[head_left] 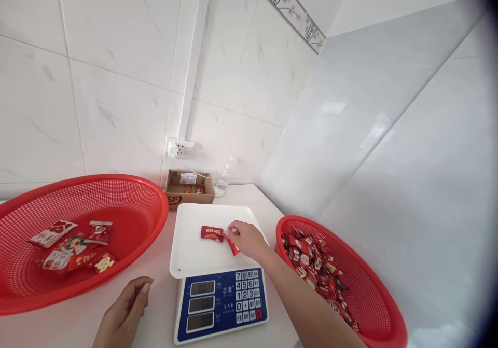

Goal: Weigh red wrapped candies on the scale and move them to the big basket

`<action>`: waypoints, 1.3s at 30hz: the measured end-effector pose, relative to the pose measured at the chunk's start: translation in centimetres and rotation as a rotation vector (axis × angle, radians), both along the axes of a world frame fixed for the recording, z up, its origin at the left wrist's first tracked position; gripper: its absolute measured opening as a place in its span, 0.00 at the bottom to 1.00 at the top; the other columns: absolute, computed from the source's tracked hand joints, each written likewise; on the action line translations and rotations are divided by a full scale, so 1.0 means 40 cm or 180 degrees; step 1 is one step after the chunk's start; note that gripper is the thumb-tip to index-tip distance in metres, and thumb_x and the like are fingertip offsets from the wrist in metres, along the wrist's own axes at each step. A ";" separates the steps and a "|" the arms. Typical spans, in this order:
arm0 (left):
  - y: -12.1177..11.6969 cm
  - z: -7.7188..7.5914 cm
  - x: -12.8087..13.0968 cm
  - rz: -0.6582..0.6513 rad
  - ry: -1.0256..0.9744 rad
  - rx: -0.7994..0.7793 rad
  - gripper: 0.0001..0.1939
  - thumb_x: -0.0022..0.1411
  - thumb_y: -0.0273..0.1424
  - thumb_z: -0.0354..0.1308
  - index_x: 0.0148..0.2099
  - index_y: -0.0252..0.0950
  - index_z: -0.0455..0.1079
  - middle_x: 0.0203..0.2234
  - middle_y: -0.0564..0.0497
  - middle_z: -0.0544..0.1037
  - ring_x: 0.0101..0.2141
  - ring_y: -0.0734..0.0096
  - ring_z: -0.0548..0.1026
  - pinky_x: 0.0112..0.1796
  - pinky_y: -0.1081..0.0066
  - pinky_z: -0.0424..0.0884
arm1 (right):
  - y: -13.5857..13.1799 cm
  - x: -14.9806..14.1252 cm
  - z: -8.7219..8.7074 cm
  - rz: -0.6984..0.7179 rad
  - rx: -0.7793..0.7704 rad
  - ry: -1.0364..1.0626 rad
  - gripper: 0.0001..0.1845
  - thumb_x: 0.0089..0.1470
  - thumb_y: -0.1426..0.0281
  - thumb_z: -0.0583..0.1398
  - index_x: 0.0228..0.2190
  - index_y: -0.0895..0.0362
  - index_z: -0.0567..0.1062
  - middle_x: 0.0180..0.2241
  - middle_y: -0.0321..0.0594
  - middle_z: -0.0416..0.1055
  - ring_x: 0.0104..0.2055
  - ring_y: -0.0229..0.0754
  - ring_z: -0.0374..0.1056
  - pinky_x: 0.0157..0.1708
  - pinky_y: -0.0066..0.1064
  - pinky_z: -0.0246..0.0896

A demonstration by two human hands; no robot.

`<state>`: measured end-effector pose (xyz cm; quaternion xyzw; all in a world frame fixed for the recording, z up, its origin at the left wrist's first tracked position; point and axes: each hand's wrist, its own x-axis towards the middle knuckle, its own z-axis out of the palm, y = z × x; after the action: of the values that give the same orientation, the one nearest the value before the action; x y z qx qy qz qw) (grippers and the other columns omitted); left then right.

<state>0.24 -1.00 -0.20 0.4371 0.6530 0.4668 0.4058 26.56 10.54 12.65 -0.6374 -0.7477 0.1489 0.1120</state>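
My right hand (247,239) reaches over the white tray (194,257) of a blue-faced digital scale (221,304). Its fingers pinch a small red candy wrapper (233,247) just above the tray. A second red candy (212,233) lies on the tray right beside the fingertips. My left hand (124,311) rests on the white counter in front of the scale's left side, fingers loosely curled, holding nothing that I can see.
A large red mesh basket (151,223) at the left holds several red and white snack packets. A smaller red basket (373,280) at the right is full of red candies. A cardboard box (190,188), a clear bottle (223,179) and a wall socket (182,148) stand behind.
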 end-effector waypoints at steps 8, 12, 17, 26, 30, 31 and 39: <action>0.002 -0.002 -0.001 0.0077 0.0066 0.0110 0.33 0.44 0.62 0.49 0.41 0.41 0.64 0.25 0.55 0.70 0.28 0.67 0.70 0.31 0.70 0.69 | -0.025 -0.024 0.008 0.0397 -0.0268 0.0258 0.14 0.54 0.59 0.55 0.29 0.54 0.76 0.30 0.36 0.74 0.30 0.37 0.66 0.27 0.26 0.54; -0.002 0.009 -0.001 0.0119 0.0025 0.0146 0.32 0.44 0.61 0.51 0.40 0.41 0.65 0.23 0.55 0.70 0.27 0.68 0.71 0.29 0.70 0.69 | -0.035 -0.039 0.004 0.0613 -0.0402 0.0215 0.12 0.52 0.60 0.57 0.35 0.49 0.77 0.33 0.34 0.75 0.35 0.38 0.69 0.33 0.27 0.57; -0.005 0.028 0.004 0.0225 -0.0013 0.0224 0.32 0.42 0.61 0.52 0.38 0.41 0.66 0.23 0.55 0.71 0.25 0.68 0.71 0.27 0.71 0.69 | -0.020 -0.023 0.006 0.0125 -0.0183 0.0001 0.17 0.53 0.63 0.55 0.44 0.52 0.74 0.40 0.42 0.75 0.42 0.47 0.68 0.36 0.33 0.56; -0.002 0.004 -0.001 0.0103 0.0074 0.0192 0.32 0.44 0.61 0.51 0.41 0.41 0.66 0.21 0.56 0.70 0.26 0.68 0.70 0.30 0.70 0.69 | -0.037 -0.023 0.006 0.0399 -0.0213 0.0368 0.12 0.55 0.60 0.54 0.36 0.52 0.73 0.33 0.34 0.75 0.34 0.37 0.69 0.31 0.26 0.58; -0.001 -0.006 -0.007 0.0060 0.0075 0.0136 0.33 0.45 0.61 0.49 0.43 0.41 0.64 0.21 0.56 0.69 0.26 0.68 0.69 0.30 0.70 0.68 | -0.027 -0.023 0.001 0.0232 0.0102 0.0211 0.13 0.59 0.65 0.50 0.38 0.54 0.73 0.39 0.40 0.73 0.42 0.41 0.67 0.39 0.31 0.58; -0.001 -0.006 -0.007 0.0056 0.0082 0.0113 0.34 0.45 0.62 0.49 0.43 0.41 0.64 0.21 0.56 0.69 0.26 0.68 0.69 0.30 0.70 0.68 | -0.021 -0.017 0.002 0.0142 0.0227 0.0136 0.14 0.59 0.68 0.49 0.40 0.55 0.72 0.42 0.43 0.72 0.46 0.44 0.65 0.43 0.33 0.56; 0.001 0.010 0.000 0.0060 0.0100 0.0043 0.35 0.42 0.63 0.49 0.43 0.41 0.64 0.22 0.56 0.69 0.27 0.67 0.70 0.32 0.69 0.69 | 0.002 0.021 -0.018 0.0261 0.0262 0.0009 0.17 0.57 0.73 0.50 0.44 0.56 0.73 0.49 0.45 0.69 0.54 0.46 0.61 0.50 0.35 0.55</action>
<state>0.22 -0.94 0.19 0.4409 0.6602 0.4681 0.3881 27.39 10.63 11.91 -0.6008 -0.7785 0.1234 0.1330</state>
